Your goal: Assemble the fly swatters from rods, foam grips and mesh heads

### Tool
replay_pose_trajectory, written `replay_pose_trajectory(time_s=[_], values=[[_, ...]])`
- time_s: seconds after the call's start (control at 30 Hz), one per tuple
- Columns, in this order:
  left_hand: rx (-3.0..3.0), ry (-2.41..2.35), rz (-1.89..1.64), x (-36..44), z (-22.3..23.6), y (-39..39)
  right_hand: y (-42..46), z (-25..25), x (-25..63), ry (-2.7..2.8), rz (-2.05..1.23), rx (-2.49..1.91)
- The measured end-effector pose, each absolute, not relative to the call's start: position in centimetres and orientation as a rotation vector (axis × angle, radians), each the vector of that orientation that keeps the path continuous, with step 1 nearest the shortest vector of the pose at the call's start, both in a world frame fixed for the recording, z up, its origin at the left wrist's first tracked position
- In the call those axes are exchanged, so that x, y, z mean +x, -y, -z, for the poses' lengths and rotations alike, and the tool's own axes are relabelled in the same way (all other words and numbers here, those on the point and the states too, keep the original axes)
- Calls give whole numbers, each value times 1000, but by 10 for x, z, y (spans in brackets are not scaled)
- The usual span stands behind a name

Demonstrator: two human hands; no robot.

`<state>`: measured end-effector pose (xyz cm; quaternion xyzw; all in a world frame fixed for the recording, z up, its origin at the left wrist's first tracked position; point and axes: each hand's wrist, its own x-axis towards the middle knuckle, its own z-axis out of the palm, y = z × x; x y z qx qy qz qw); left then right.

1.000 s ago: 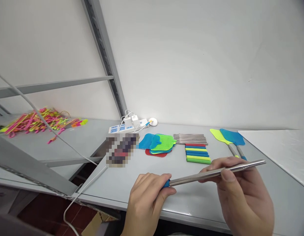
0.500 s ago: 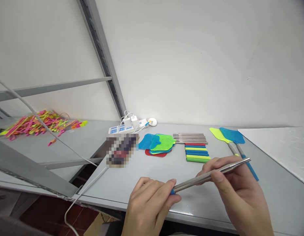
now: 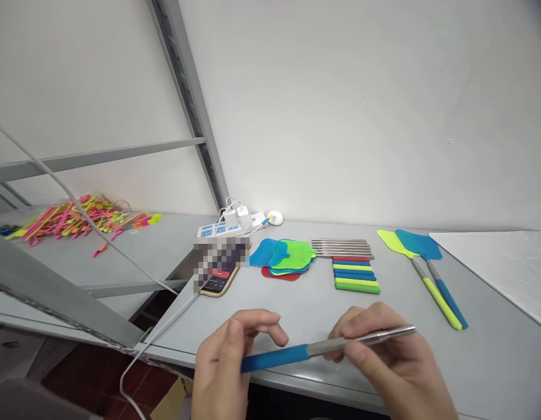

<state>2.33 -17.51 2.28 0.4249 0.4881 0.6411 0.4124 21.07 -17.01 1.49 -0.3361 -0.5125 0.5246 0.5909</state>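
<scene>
My right hand (image 3: 384, 356) pinches a metal tube (image 3: 362, 341), its thumb and fingers closed around the shaft. The tube's slimmer tip points right. A blue sleeve (image 3: 276, 357) covers the left part of this tube. Its far end meets my left hand (image 3: 229, 361) by the thumb base, where the contact is partly hidden. The left thumb stands up and the index finger arches above the sleeve, apart from it. Beyond the hands lie a row of metal tubes (image 3: 342, 247), several coloured sleeves (image 3: 355, 275) and a stack of fly swatter heads (image 3: 296, 255).
Two complete fly swatters, one yellow (image 3: 436, 297) and one blue (image 3: 449, 300), lie at the right beside a white sheet (image 3: 498, 262). A phone (image 3: 220, 283) and a power strip (image 3: 220, 228) sit left. A white cable (image 3: 165, 324) crosses the table edge near a metal post (image 3: 200, 128).
My left hand has slid left along the blue sleeve and its fingers have spread, uncovering the sleeve. My right hand has moved left and down with the tube, revealing the yellow swatter's handle.
</scene>
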Motion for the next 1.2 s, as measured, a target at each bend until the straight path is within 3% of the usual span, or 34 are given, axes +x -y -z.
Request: replay_pose_trajectory(time_s=[0.2, 0.83, 1.2], values=[[706, -1005, -1644, 16, -19, 167, 169, -15, 197, 1220, -1370, -880], [645, -982, -1547, 45, -20, 168, 167, -16, 192, 1308, -1322, -941], [1356, -1256, -1197, 20, -7, 163, 115, -45, 164, 1679, -1193, -988]])
